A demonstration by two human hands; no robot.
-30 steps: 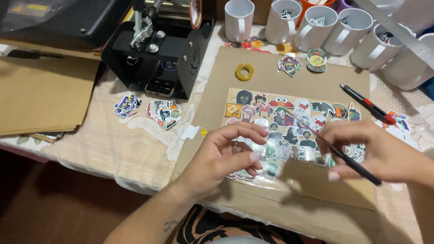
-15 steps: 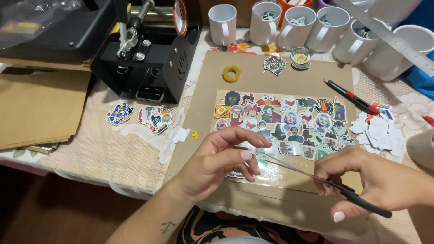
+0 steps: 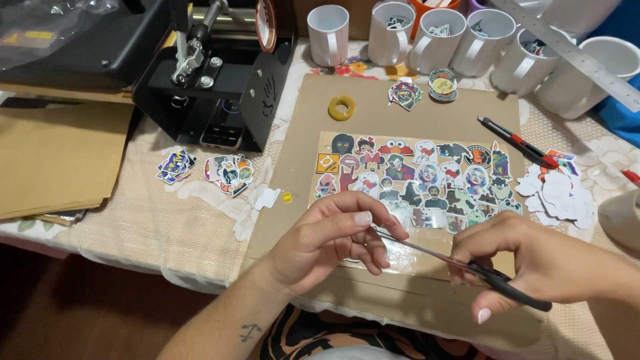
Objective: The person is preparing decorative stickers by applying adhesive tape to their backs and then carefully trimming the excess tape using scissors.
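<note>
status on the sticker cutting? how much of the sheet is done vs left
Done: loose cut-out stickers lie in small piles left of the cardboard mat, two more at its top, plus white offcuts at right. In hand: the left hand pinches a small piece while the right hand works scissors at it. Left: most of the sticker sheet looks uncut, several rows intact.

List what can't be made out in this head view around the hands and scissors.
- Whatever the left hand pinches: hidden by its own fingers.
- Scissors handles: covered by the right hand, so the grip is unclear.
- Lower edge of the sticker sheet: blocked by both hands.
- Contents of the white mugs: too small to tell.
- Metal ruler: cut off by the right edge.
</note>
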